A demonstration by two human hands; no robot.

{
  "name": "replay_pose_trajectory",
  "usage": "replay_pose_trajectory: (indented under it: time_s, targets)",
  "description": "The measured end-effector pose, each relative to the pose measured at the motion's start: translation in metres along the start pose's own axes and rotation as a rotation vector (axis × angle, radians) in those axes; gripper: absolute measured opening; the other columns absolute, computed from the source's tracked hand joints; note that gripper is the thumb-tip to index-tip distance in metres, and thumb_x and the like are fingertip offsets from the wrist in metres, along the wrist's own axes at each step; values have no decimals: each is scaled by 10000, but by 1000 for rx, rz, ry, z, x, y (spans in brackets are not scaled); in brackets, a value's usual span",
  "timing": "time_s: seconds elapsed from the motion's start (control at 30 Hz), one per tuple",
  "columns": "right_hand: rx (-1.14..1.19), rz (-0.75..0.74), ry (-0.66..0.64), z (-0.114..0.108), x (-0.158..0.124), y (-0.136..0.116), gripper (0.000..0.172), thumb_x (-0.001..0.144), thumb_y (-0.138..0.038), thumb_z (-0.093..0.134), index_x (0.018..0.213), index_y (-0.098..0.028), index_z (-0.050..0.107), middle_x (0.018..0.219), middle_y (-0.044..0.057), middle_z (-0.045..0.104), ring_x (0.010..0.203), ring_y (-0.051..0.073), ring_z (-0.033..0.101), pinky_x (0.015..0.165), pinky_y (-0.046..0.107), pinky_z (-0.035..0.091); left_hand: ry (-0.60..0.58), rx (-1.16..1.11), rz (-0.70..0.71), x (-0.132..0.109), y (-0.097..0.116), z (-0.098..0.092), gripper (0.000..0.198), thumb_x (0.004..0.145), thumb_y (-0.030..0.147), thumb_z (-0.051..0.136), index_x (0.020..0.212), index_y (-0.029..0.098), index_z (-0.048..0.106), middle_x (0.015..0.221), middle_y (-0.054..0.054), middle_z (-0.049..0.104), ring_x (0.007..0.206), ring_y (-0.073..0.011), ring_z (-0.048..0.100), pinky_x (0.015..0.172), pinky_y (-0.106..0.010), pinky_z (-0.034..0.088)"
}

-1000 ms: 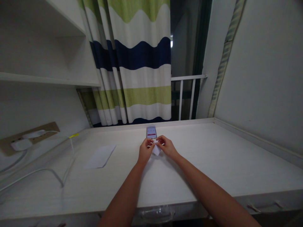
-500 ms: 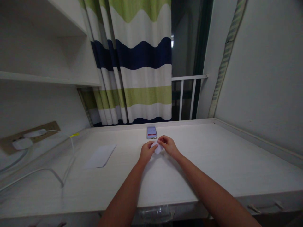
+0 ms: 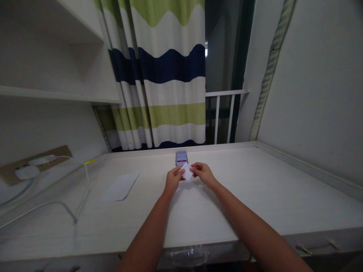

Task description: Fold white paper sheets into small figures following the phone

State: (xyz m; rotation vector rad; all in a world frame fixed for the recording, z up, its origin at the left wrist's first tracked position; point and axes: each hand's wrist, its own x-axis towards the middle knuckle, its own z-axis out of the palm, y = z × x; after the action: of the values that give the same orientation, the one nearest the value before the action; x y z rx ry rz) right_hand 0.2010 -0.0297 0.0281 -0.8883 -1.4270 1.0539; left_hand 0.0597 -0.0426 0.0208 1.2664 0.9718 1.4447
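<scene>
Both hands meet over the middle of the worktop (image 3: 255, 185). The left hand (image 3: 172, 180) and the right hand (image 3: 203, 174) each pinch one side of a small white paper (image 3: 187, 172) between thumb and fingertips, so both are closed on it. The paper sits between the two hands, tilted, with one corner pointing up. It seems lifted slightly off the surface, though whether its lower edge touches the worktop cannot be told.

Just behind the paper lies a phone (image 3: 181, 156), flat on the worktop with its screen lit and a red band across it; the paper's upper corner overlaps the phone's near edge in this view.

Well to the left lies a flat white sheet (image 3: 120, 187), apart from both hands. Further left a white cable (image 3: 58, 205) loops across the worktop — it carries a small yellow tag (image 3: 89, 162) — and runs towards a socket strip (image 3: 31, 167) at the wall.

A striped curtain (image 3: 170, 75) in green, white and navy hangs behind the worktop, with a white railing (image 3: 224, 113) beside it and a shelf (image 3: 56, 94) up on the left.
</scene>
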Motion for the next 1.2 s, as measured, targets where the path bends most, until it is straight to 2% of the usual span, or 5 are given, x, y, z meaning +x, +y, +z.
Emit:
replay_pose_trajectory:
  time_s: [0.2,0.4,0.63,1.03,1.2]
  targets:
    - [12,17,44,-1,2,-1,230,531,-317,640,651,-134,569,439,-40,524,381,78,473,418,217,411,-8,-92,-24,-1,2,0,335,554,317,662,795,88,625,631,-26,621,523,-97,557,507,-209,477]
    - [38,24,17,-2,-1,-6,258,539,-315,646,711,-132,586,482,-34,540,437,89,507,468,236,445,1,-91,-3,-1,2,-1,344,566,325,654,809,83,623,638,-30,619,522,-92,550,490,-198,472]
    - [71,24,7,-4,-2,-9,251,533,-268,648,740,-146,576,519,-38,548,490,103,547,524,260,478,-12,-39,25,-5,8,0,495,581,302,648,1022,105,537,646,-40,636,529,-115,577,496,-219,488]
    - [8,-11,-11,-3,-7,-16,229,564,-244,622,772,-168,563,649,-25,550,542,96,552,476,215,435,-6,14,53,-8,10,1,508,591,274,637,1060,113,523,608,-27,631,531,-129,591,477,-223,497]
    - [11,-15,-11,-3,-6,-14,231,547,-223,624,760,-172,552,624,-40,530,532,92,543,467,208,420,-14,15,60,-7,8,1,491,604,258,623,1062,112,521,617,-27,632,540,-130,592,475,-225,499]
